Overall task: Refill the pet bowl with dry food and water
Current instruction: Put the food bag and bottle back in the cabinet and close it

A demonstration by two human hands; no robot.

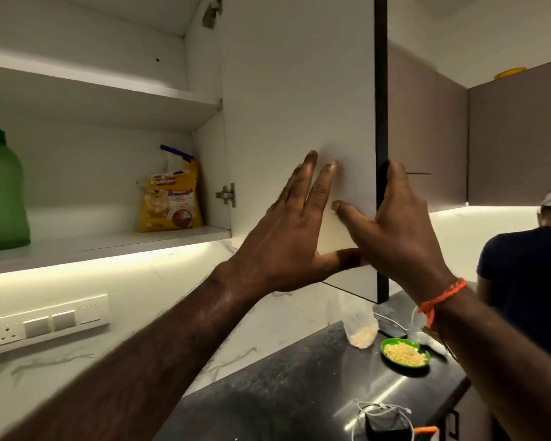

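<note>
A yellow bag of dry pet food (169,198) stands upright on the lower shelf of the wall cabinet, near its right side. The white cabinet door (299,90) stands swung out. My left hand (287,237) lies flat against the door's inner face with straight fingers. My right hand (392,230) grips the door's outer edge, fingers curled round it and thumb on the inner face. A small green bowl (406,352) with pale grains in it sits on the dark counter below.
A large green jar (0,192) stands at the shelf's left. A clear plastic bag (361,326) with pale grains, a cable and a dark gadget (385,421) lie on the counter (283,393). Another person (528,275) stands at the right. A switch panel (45,323) is on the wall.
</note>
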